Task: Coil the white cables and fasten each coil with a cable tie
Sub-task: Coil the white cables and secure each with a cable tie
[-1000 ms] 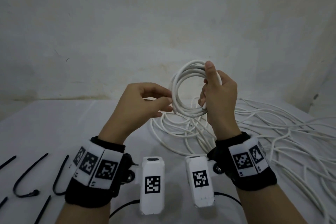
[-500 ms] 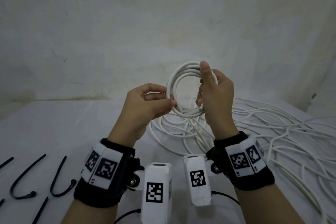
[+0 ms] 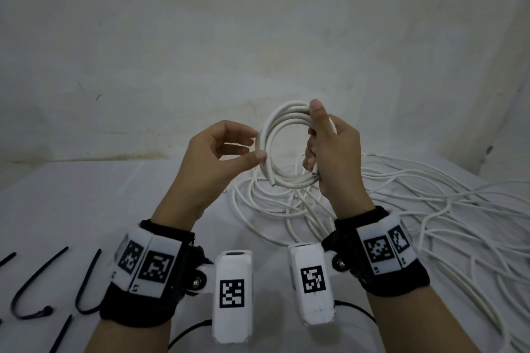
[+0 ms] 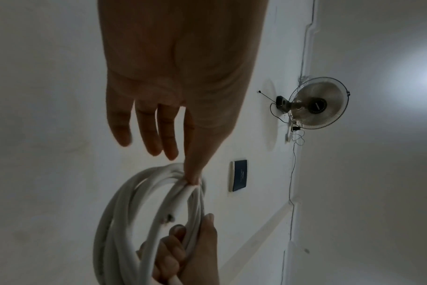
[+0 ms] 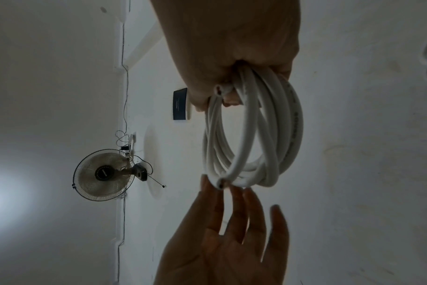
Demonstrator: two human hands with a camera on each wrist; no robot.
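A coil of white cable (image 3: 286,113) is held upright above the table. My right hand (image 3: 312,132) grips its right side, thumb over the top and fingers curled through the ring; the right wrist view shows the coil (image 5: 293,119) hanging from that fist (image 5: 232,48). My left hand (image 3: 255,146) is at the coil's left side with its fingers spread. In the left wrist view only the thumb tip (image 4: 192,177) presses on the coil (image 4: 115,221). A cut cable end (image 3: 272,183) sticks out at the lower left of the ring.
A large tangle of loose white cables (image 3: 430,203) covers the right half of the white table (image 3: 86,195) and runs under the coil. Several black cable ties (image 3: 31,286) lie at the near left edge. A wall stands close behind the table.
My left hand has let go its pinch on the cable and spread its fingers; only the thumb still touches. The right hand keeps its grip and the coil has hardly moved.
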